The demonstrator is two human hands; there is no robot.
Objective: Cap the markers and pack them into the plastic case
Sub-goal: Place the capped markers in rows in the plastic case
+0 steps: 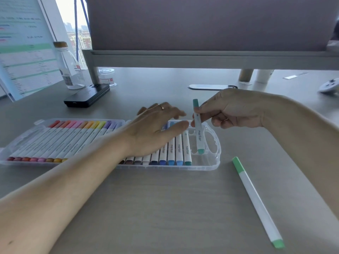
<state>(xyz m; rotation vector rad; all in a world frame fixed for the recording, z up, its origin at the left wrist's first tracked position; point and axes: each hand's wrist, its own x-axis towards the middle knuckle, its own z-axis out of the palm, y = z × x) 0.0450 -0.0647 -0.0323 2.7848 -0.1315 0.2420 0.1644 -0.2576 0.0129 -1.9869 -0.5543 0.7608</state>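
A clear plastic case (213,166) lies open on the desk, filled with several capped white markers (178,149) in a colour row. My right hand (233,109) pinches a teal-capped marker (199,136) near its top, holding it almost upright over the free slots at the case's right end. My left hand (157,129) lies flat with straight fingers over the markers in the middle of the case. A light green capped marker (256,200) lies loose on the desk to the right of the case.
A black device (87,97) and a clear bottle (70,70) stand at the back left beside a screen (25,48). A grey divider panel (211,24) runs across the back. A white controller (329,86) sits far right.
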